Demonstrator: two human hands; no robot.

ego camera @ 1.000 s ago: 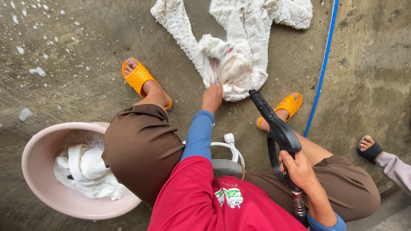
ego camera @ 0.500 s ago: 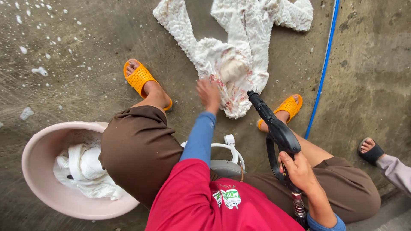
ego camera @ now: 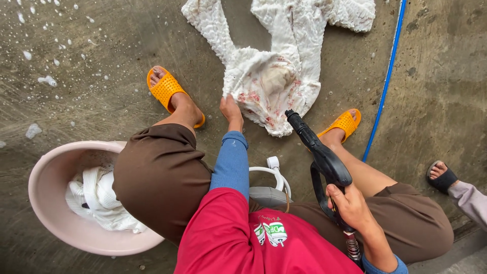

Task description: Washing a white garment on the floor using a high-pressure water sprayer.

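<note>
We note the left hand (ego camera: 231, 109) pinching the near edge of the white cloth (ego camera: 276, 76), fingers closed on a fold of it; the cloth lies spread on the wet concrete floor (ego camera: 101, 45) ahead of the person, between the two orange sandals (ego camera: 165, 89), with its long axis running away from the body toward the top of the view; a bunched, pink-stained patch sits just beyond the pinching fingers. We note the right hand (ego camera: 350, 205) wrapped shut around the grip of the black spray gun (ego camera: 319, 152); its barrel slants up and to the left, the nozzle tip just beside the cloth's near hem; whether tip and fabric touch we cannot tell. The cloth thus lies forward and left of the gun, and the left hand is the nearer to it.

We record a pink basin (ego camera: 50, 193) holding white laundry beside the left knee, a blue hose (ego camera: 388, 76) running along the floor to the right, and another person's sandalled foot (ego camera: 441, 175) at the right edge.

Hidden or unclear: the cloth's far end is cut off by the frame; the trigger finger is out of sight; the gun's hose end disappears below the frame; no spray is discernible.
</note>
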